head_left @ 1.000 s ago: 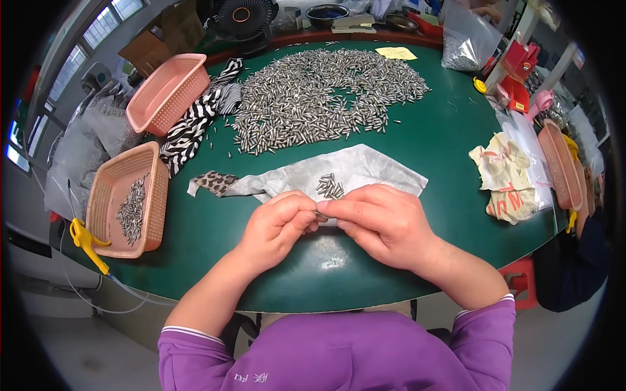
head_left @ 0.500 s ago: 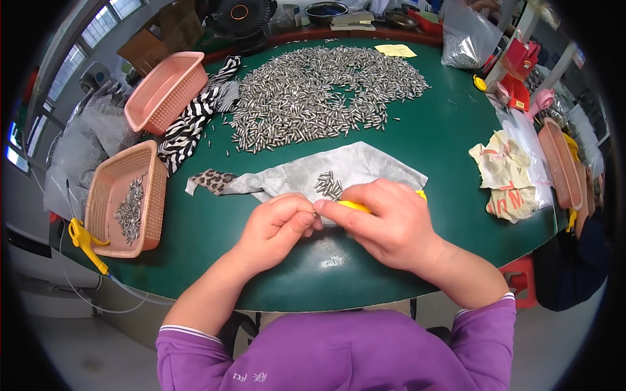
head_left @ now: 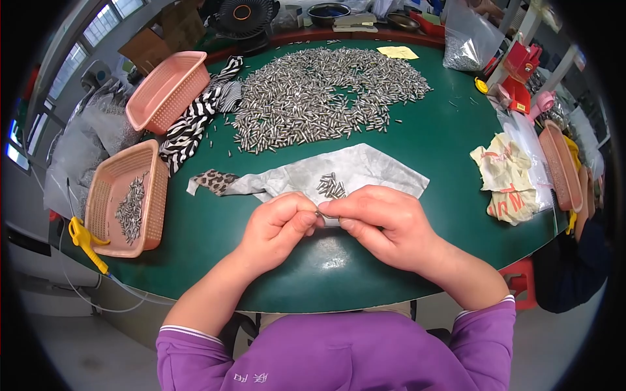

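My left hand is closed, thumb and forefinger pinching a small metal pin of which only a bit shows. Meeting it from the right, my right hand is also closed in a pinch. A thin metallic edge shows between the two sets of fingertips; what the right fingers hold is mostly hidden. Just beyond the hands, a small group of silver metal pins lies on a grey-white cloth spread over the green table. No yellow object shows at my right hand.
A broad heap of similar pins covers the table's far middle. At left are a pink basket holding pins, another pink basket, a zebra-striped cloth and a yellow air gun. Crumpled printed wrapping lies at right.
The yellow piece seen under my right hand is out of sight. My right fingers have shifted into a thumb-and-forefinger pinch against the left fingertips. The left hand is nearly unmoved.
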`<move>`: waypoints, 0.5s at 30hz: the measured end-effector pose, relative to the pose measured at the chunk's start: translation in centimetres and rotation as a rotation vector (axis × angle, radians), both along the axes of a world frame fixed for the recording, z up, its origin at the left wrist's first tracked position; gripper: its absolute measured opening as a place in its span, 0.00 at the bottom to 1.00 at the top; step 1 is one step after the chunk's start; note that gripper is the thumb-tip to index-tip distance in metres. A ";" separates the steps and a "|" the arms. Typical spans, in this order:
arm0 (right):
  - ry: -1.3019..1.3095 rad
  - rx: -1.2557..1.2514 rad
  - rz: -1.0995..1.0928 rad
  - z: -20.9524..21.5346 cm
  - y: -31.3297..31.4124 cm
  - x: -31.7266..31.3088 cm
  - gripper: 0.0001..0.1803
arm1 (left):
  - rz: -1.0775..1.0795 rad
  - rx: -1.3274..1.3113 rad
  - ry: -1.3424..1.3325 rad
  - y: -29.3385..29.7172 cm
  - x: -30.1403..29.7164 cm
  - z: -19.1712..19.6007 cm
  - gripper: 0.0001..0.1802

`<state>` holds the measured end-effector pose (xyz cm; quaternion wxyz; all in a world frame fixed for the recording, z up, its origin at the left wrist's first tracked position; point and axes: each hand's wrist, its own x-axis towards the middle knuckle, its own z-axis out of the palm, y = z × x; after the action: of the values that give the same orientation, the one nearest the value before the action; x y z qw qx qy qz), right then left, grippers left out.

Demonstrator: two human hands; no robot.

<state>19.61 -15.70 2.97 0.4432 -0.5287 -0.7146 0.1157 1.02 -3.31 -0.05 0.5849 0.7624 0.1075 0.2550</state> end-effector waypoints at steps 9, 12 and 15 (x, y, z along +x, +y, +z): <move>-0.243 0.108 -0.123 0.2 0.0 -0.2 0.19 | -0.115 -0.152 0.130 -0.7 0.0 0.3 0.11; -0.323 0.173 -0.206 -0.6 0.3 0.2 0.15 | -0.129 -0.307 0.124 -0.5 -0.1 0.4 0.11; -0.204 0.142 -0.209 -0.8 0.5 0.3 0.14 | -0.138 -0.282 0.052 0.0 -0.1 -0.2 0.11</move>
<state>19.87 -15.21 2.16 0.4142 -0.5765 -0.7034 -0.0363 0.91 -3.31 -0.27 0.6994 0.6846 0.1047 0.1766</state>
